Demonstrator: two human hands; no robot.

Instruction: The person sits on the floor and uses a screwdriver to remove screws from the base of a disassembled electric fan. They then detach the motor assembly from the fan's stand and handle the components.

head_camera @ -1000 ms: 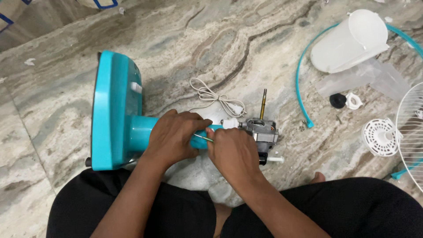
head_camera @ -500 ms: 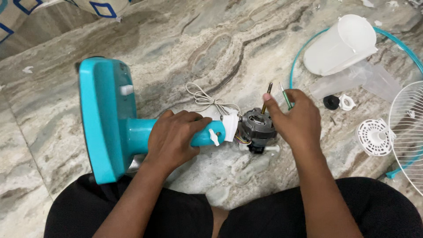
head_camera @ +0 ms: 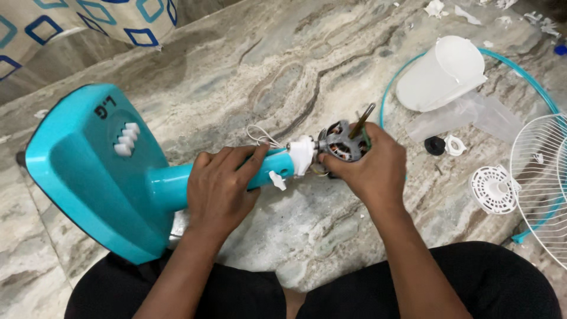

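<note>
A turquoise table-fan base (head_camera: 88, 171) with white push buttons lies on its side on the marble floor. My left hand (head_camera: 221, 186) wraps around its turquoise neck (head_camera: 171, 186), just left of the white joint piece (head_camera: 300, 155). My right hand (head_camera: 369, 168) grips the bare metal motor (head_camera: 341, 143) at the end of the neck, whose shaft (head_camera: 361, 120) points up and away. A thin green tool or wire sits between the right fingers beside the shaft. White wires (head_camera: 263, 137) loop behind the neck.
A white translucent motor cover (head_camera: 440, 74) lies at the upper right inside a turquoise ring (head_camera: 393, 88). A black cap (head_camera: 434, 145) and white nut (head_camera: 455, 145) lie nearby. A white wire guard (head_camera: 540, 177) and round white hub piece (head_camera: 495, 189) sit right. My legs are below.
The fan body has been lifted and tilted closer to me. My right hand came back from above the shaft and closed around the motor. The left hand kept its hold on the neck.
</note>
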